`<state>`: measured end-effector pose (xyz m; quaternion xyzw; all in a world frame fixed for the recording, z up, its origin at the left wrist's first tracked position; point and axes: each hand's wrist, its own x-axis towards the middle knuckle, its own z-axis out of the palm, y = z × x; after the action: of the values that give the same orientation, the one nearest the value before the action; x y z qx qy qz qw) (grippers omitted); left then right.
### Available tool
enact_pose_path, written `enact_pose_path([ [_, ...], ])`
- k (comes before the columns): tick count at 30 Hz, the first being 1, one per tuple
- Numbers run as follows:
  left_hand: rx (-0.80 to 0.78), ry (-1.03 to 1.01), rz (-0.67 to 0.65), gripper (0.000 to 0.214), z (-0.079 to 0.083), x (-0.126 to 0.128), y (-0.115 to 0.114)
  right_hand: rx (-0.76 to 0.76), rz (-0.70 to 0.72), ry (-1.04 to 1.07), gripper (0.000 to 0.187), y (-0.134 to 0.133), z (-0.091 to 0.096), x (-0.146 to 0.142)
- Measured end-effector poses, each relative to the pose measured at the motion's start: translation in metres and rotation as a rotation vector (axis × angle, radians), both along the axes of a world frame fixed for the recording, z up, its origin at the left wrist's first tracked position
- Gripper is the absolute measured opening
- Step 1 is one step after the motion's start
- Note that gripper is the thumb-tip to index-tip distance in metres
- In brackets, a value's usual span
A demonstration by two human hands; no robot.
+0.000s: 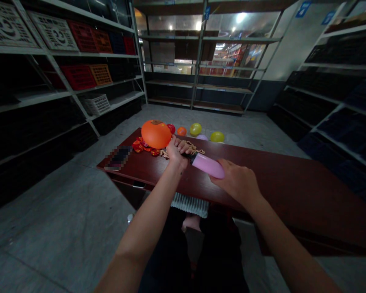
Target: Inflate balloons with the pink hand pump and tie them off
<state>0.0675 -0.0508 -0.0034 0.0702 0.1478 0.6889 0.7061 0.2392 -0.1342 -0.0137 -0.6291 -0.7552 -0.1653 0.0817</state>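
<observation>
Orange balloon [156, 134]: we see it inflated and round, resting on the far left part of a dark wooden table [293, 183], ahead of us and slightly left.
Left hand [176, 149]: fingers curled tight where the balloon's neck meets the pump's dark tip; this is the hand nearer the balloon, touching it.
Right hand [236, 183]: wrapped around the rear end of the pump, closer to our body and well apart from the balloon.
Pink pump [208, 165]: a smooth tube held between both hands, just above the table.
Long axis: the pump runs from lower right to upper left, with its tip pointing into the balloon.
Beside the left hand: red scraps [139, 145] and a beige cord [195, 147] lie on the table; a phone [118, 158] sits further left.
Beyond the table: small loose balloons [195, 129], among them yellow, orange, red and pale purple.
Surroundings: metal shelves [79, 77] with plastic crates line a dim room.
</observation>
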Motion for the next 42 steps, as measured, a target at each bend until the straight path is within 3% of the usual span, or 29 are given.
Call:
enact_pose_path([
  [8, -0.042, 0.070, -0.050, 0.050, -0.006, -0.011, 0.002, 0.025, 0.060, 0.088, 0.041, -0.001, -0.026, 0.001],
  [12, -0.045, 0.081, -0.057, 0.049, -0.007, -0.012, 0.006, 0.035, 0.057, 0.109, 0.042, -0.001, -0.029, 0.007],
  [18, -0.042, 0.065, 0.008, 0.044, -0.003, -0.041, 0.021, 0.042, 0.068, 0.061, 0.041, -0.010, -0.036, 0.048],
  [24, -0.078, 0.091, 0.090, 0.039, -0.014, -0.058, 0.031, -0.054, 0.092, 0.092, 0.041, -0.014, -0.041, 0.077],
  [29, -0.120, 0.071, 0.193, 0.040, -0.021, -0.043, 0.032, -0.136, 0.029, 0.086, 0.035, -0.001, -0.034, 0.075],
  [33, -0.118, 0.064, 0.220, 0.040, -0.023, -0.026, 0.025, -0.123, 0.068, 0.080, 0.032, 0.008, -0.035, 0.071],
  [36, -0.129, 0.068, 0.222, 0.039, -0.024, -0.006, 0.014, -0.106, 0.107, 0.070, 0.035, 0.012, -0.035, 0.059],
  [42, -0.168, 0.052, 0.224, 0.037, -0.024, 0.024, 0.004, -0.100, 0.043, -0.016, 0.038, 0.018, -0.021, 0.024],
])
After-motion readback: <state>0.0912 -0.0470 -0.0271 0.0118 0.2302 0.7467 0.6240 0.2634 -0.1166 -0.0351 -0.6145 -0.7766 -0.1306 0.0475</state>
